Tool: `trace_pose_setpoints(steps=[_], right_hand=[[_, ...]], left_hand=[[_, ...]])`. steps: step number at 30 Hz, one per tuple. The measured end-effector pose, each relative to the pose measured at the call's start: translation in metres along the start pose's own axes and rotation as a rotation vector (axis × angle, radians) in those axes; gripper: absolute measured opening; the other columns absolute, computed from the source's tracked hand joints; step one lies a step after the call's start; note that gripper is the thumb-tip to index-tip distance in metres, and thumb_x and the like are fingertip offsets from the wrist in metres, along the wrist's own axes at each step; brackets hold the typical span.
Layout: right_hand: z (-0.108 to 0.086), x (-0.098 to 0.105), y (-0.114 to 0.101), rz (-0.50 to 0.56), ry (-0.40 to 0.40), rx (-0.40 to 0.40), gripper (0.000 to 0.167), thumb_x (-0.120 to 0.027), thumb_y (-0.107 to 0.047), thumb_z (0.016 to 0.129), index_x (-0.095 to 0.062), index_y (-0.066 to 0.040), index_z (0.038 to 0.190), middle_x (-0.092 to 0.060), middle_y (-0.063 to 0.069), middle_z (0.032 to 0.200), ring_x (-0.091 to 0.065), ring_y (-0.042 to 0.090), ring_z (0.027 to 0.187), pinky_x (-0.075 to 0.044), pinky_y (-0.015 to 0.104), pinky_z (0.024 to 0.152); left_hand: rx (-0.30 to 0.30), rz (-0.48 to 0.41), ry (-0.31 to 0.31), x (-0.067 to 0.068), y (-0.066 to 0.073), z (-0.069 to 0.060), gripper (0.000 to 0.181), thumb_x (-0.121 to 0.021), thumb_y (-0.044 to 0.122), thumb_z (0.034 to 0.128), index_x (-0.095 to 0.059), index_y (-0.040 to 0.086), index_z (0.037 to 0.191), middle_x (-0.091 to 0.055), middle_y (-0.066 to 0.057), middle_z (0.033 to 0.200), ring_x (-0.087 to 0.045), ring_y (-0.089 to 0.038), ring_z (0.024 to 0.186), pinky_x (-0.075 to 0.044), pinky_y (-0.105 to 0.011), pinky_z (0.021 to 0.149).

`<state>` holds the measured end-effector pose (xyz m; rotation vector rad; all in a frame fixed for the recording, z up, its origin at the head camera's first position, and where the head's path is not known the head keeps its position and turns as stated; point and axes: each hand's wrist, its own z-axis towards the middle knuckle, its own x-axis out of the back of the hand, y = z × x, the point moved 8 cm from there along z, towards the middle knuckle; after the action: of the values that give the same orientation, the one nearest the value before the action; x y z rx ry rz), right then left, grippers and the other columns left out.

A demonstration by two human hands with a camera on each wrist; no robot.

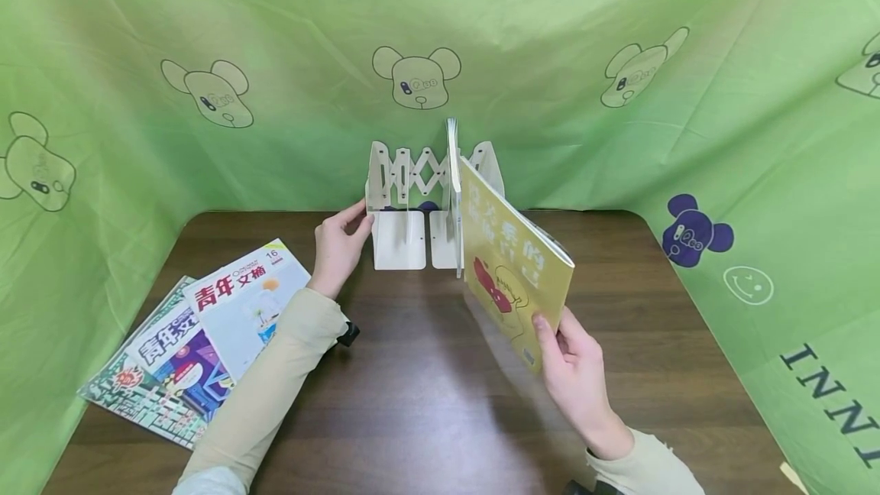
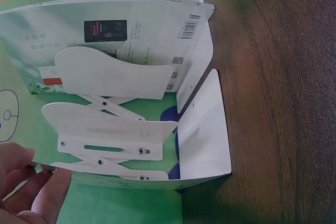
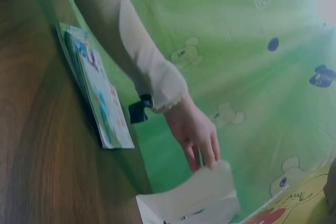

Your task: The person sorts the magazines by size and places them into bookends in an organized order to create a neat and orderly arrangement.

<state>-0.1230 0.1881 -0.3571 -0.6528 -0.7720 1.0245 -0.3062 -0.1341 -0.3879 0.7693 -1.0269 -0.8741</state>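
Note:
A white expandable bookend [image 1: 400,241] with a folding lattice stands at the back of the table. My left hand [image 1: 338,247] pinches its left end plate between thumb and fingers, as the left wrist view also shows. One magazine [image 2: 142,35] stands upright in the bookend's right part, its back cover facing left. My right hand [image 1: 574,373] grips a yellow book [image 1: 512,258] by its lower right edge, thumb on the cover. That book is tilted, with its far edge beside the upright magazine; whether the two touch I cannot tell.
Several magazines [image 1: 250,304] lie overlapping in a fanned pile at the table's left. Green cloth [image 1: 309,82] printed with bear heads hangs behind and along both sides of the brown wooden table [image 1: 412,403].

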Motion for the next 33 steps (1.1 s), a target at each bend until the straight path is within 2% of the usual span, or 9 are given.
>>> trace_pose_setpoints(steps=[2, 5, 8, 10, 21, 28, 33], right_hand=[[0.0, -0.004, -0.002, 0.012, -0.008, 0.018, 0.024, -0.057, 0.02, 0.094, -0.069, 0.01, 0.111, -0.073, -0.013, 0.109, -0.071, 0.001, 0.087, -0.056, 0.014, 0.073], [0.001, -0.011, -0.005, 0.037, -0.022, 0.037, 0.025, -0.056, 0.021, 0.093, -0.069, 0.01, 0.111, -0.077, 0.007, 0.106, -0.072, 0.001, 0.089, -0.057, 0.014, 0.074], [0.001, -0.018, -0.006, 0.066, -0.035, 0.046, 0.025, -0.055, 0.021, 0.094, -0.069, 0.011, 0.112, -0.074, 0.027, 0.103, -0.072, 0.002, 0.092, -0.057, 0.015, 0.076], [0.002, -0.024, -0.005, 0.087, -0.042, 0.046, 0.026, -0.055, 0.021, 0.094, -0.068, 0.011, 0.113, -0.072, 0.033, 0.102, -0.071, 0.002, 0.093, -0.057, 0.015, 0.076], [0.011, -0.056, 0.011, 0.181, -0.057, -0.014, 0.026, -0.053, 0.016, 0.099, -0.066, 0.011, 0.121, -0.07, 0.034, 0.112, -0.069, 0.004, 0.102, -0.055, 0.015, 0.085], [0.019, -0.077, 0.021, 0.217, -0.036, -0.051, 0.026, -0.052, 0.011, 0.102, -0.065, 0.01, 0.125, -0.07, 0.032, 0.118, -0.069, 0.006, 0.104, -0.056, 0.018, 0.087], [0.027, -0.093, 0.025, 0.244, -0.008, -0.048, 0.026, -0.053, 0.009, 0.103, -0.064, 0.011, 0.126, -0.07, 0.031, 0.119, -0.068, 0.009, 0.103, -0.056, 0.019, 0.089]], left_hand=[[-0.002, -0.003, 0.001, 0.0, 0.0, 0.0, 0.036, -0.069, 0.012, 0.1003, -0.069, 0.0, 0.134, -0.072, -0.018, 0.125, -0.072, -0.029, 0.112, -0.058, -0.044, 0.095], [-0.007, -0.004, 0.006, 0.001, 0.0, 0.0, 0.035, -0.069, 0.012, 0.1002, -0.069, 0.0, 0.134, -0.073, -0.018, 0.124, -0.073, -0.029, 0.111, -0.058, -0.044, 0.095], [-0.01, 0.0, 0.01, 0.001, 0.001, 0.0, 0.035, -0.069, 0.013, 0.1002, -0.069, 0.001, 0.133, -0.073, -0.018, 0.123, -0.073, -0.029, 0.112, -0.058, -0.044, 0.096], [-0.011, 0.004, 0.011, 0.001, 0.001, 0.0, 0.035, -0.07, 0.013, 0.1001, -0.069, 0.001, 0.133, -0.073, -0.018, 0.124, -0.073, -0.029, 0.112, -0.058, -0.044, 0.096], [-0.014, 0.005, 0.014, 0.0, -0.001, 0.0, 0.035, -0.07, 0.012, 0.0998, -0.07, 0.001, 0.133, -0.073, -0.019, 0.122, -0.073, -0.031, 0.111, -0.058, -0.045, 0.095], [-0.018, -0.001, 0.014, -0.001, -0.002, 0.0, 0.035, -0.07, 0.012, 0.0996, -0.07, 0.0, 0.133, -0.074, -0.019, 0.12, -0.073, -0.03, 0.109, -0.057, -0.045, 0.095], [-0.018, 0.001, 0.015, 0.0, -0.002, 0.0, 0.035, -0.07, 0.012, 0.0996, -0.07, 0.0, 0.133, -0.074, -0.018, 0.12, -0.073, -0.03, 0.11, -0.056, -0.045, 0.096]])
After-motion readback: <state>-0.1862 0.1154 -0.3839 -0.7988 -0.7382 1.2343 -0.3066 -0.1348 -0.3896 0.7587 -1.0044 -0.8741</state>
